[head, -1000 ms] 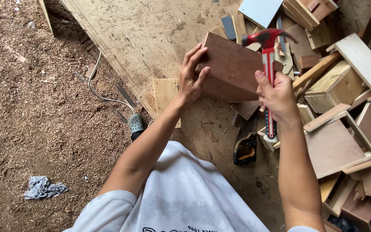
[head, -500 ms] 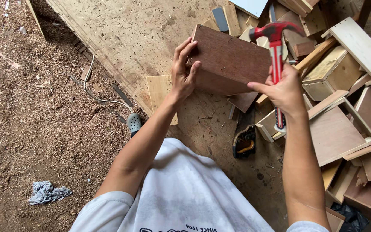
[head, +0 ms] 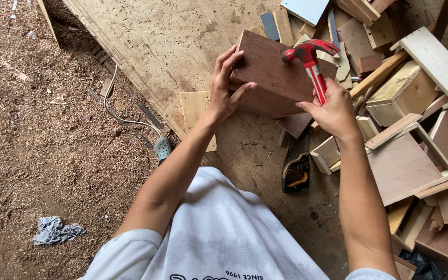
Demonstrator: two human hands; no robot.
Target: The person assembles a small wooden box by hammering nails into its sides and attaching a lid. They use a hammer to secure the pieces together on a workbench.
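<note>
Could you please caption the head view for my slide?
Left hand steadies a brown wooden box while right hand holds a red hammer over it.

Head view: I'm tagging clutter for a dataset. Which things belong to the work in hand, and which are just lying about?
In use:
left hand steadying the brown wooden box
right hand gripping the red hammer

Lying about:
pile of wood offcuts
hand saw
grey rag
white cable
</note>
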